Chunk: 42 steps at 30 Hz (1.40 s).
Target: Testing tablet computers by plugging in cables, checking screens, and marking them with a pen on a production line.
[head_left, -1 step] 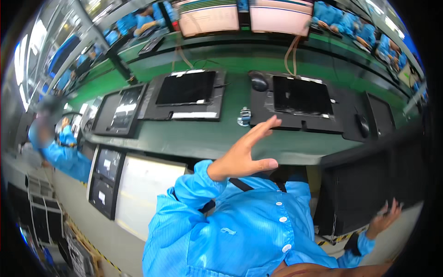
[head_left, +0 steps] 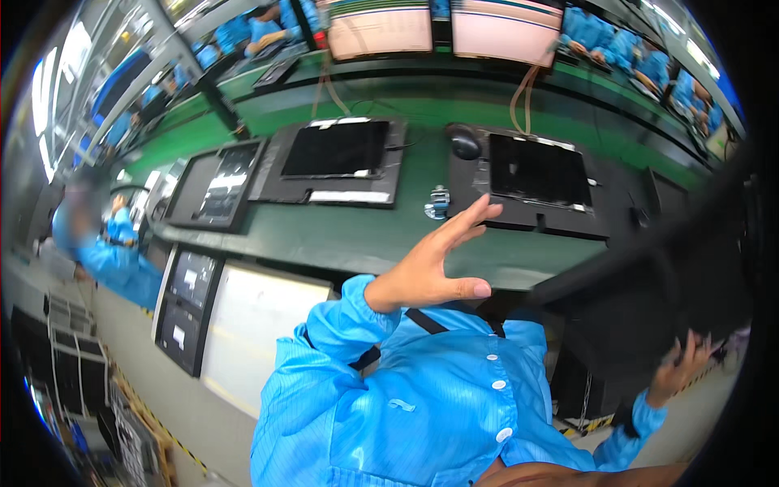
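Note:
My left hand [head_left: 430,264] hangs in front of the green bench's near edge, fingers stretched and thumb apart, holding nothing. Just beyond its fingertips lies the right-hand black panel [head_left: 540,170], set on a dark fixture [head_left: 487,217]. A small blue-and-silver clamp-like part [head_left: 438,203] stands left of that fixture. On the right, my right hand [head_left: 682,369] grips the lower side of a large black tray [head_left: 617,300], which is tilted up beside the bench. Part of its grip and the tray's far side are lost in shadow.
Another black panel [head_left: 334,148] rests on a fixture at the bench's left, beside a black tray [head_left: 211,187]. A mouse [head_left: 465,142] and cables lie near the right-hand panel. A white-topped stand [head_left: 260,325] is at left. A person [head_left: 114,260] in blue is beyond it.
The black tray has risen and tilted, swinging left over the bench's right end and covering more of it. My right hand has moved up with it; my left hand has barely shifted.

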Each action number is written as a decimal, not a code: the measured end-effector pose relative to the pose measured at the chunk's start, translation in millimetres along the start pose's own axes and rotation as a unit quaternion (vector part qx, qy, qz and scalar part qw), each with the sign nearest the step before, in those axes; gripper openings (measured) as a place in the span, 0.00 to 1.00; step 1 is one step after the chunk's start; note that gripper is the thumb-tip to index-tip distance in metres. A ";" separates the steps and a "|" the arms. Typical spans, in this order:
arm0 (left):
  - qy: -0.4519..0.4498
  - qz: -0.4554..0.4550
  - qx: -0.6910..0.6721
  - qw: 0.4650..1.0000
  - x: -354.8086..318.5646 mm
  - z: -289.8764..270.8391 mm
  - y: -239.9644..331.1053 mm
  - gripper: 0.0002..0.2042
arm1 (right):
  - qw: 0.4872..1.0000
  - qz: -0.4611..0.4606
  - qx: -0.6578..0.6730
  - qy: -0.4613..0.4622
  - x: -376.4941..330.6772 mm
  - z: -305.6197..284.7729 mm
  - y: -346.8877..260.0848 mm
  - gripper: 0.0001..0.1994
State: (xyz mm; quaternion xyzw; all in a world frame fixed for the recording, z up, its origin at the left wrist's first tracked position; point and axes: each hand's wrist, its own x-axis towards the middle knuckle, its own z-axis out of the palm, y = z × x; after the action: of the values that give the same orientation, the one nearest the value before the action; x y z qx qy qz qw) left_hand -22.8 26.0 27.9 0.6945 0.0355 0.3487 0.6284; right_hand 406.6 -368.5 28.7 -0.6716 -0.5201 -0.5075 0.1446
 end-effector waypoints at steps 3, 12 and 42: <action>0.038 -0.020 -0.037 0.998 -23.7 -12.6 36.5 0.63 | 0.954 -0.218 0.196 0.064 144.1 72.6 -94.3 0.21; 0.682 0.003 -0.084 0.726 -288.7 -14.6 76.0 0.27 | 0.718 -0.321 0.612 0.088 280.0 132.1 -336.0 0.27; 0.830 -0.189 -0.364 0.380 -363.4 32.9 -15.9 0.37 | 0.882 -0.065 0.398 -0.242 91.5 209.4 -267.7 0.14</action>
State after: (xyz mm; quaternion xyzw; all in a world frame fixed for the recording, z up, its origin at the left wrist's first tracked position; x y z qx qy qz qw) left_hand -273.3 -175.8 -145.1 -0.2607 0.5389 0.6029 0.5273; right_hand 286.5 -55.1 -77.3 -0.6241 -0.7398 -0.0877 0.2355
